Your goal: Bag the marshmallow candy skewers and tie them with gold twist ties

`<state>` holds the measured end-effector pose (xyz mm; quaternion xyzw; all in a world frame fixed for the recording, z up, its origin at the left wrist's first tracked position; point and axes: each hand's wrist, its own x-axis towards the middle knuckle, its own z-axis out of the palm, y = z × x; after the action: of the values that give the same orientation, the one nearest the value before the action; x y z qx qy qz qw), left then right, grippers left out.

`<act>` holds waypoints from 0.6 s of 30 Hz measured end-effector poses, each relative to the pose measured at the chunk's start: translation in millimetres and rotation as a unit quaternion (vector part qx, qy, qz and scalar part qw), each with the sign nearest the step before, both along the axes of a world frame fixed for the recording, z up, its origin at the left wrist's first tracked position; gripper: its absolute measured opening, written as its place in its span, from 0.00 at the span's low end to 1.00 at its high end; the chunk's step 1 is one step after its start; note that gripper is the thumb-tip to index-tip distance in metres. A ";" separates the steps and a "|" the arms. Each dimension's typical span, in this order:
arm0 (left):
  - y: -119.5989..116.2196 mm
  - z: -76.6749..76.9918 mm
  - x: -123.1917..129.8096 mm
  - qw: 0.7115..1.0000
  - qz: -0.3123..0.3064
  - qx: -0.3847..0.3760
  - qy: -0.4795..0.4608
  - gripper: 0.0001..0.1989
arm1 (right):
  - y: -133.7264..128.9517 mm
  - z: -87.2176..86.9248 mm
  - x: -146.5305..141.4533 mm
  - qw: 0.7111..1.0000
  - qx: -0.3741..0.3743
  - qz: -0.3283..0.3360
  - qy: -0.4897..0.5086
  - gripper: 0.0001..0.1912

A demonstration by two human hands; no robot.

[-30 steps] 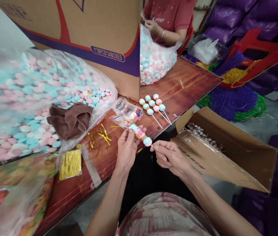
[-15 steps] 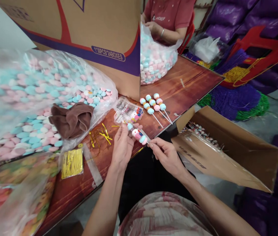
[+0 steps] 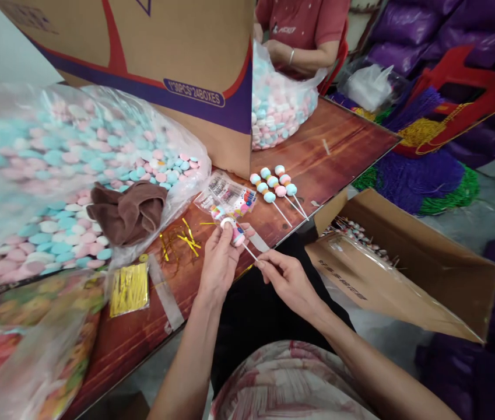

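My left hand (image 3: 218, 262) is closed around a pink, white and blue candy skewer (image 3: 238, 238), which seems to be inside a clear printed wrapper. The thumb presses on the candy from above. Between the fingertips of my right hand (image 3: 288, 277) is the lower end of its white stick (image 3: 250, 252). Just beyond my left hand lie flat printed plastic bags (image 3: 225, 192). Three unwrapped candy skewers (image 3: 269, 197) rest side by side on the table, sticks toward its edge. Loose gold twist ties (image 3: 189, 242) are left of my left hand.
A large clear bag of pastel candies (image 3: 55, 151) fills the left side, with a brown cloth (image 3: 127, 213) on it. A packet of gold ties (image 3: 129, 291) lies nearer. A tall carton (image 3: 142, 64) partly hides a co-worker (image 3: 304, 35). An open box (image 3: 404, 274) stands right.
The candy has shifted up and left, and my left thumb now lies over it. My right hand has moved slightly down and left, and more of the stick shows between my hands.
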<state>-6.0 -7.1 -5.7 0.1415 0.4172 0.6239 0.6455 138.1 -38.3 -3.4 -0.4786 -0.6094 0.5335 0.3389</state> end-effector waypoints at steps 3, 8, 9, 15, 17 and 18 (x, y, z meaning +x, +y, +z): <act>-4.1 1.2 0.3 0.999 -0.039 -0.009 -0.002 0.13 | -2.4 -0.3 2.4 0.999 -0.022 -0.014 0.018 0.14; -12.7 2.7 8.0 0.997 -0.079 0.001 0.012 0.13 | -2.7 -3.8 -8.1 0.997 -0.006 -0.062 0.047 0.14; -14.1 2.5 8.7 0.996 -0.089 0.005 0.021 0.13 | -2.4 -4.0 -10.1 0.996 -0.002 -0.071 0.054 0.13; -21.5 -2.3 7.4 0.987 -0.088 0.003 0.134 0.19 | -0.4 -0.1 -14.2 0.993 0.014 -0.094 0.073 0.12; -23.3 -2.3 5.3 0.976 -0.098 0.022 0.195 0.18 | 0.4 1.5 -14.9 0.992 0.018 -0.095 0.075 0.12; -24.2 -1.3 3.7 0.964 -0.108 0.038 0.240 0.18 | 0.9 2.1 -15.4 0.992 0.019 -0.096 0.078 0.13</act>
<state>-2.3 -31.3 -7.0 0.3556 0.5183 0.5132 0.5844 122.7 -37.4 -1.2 -0.4851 -0.5421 0.5231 0.4441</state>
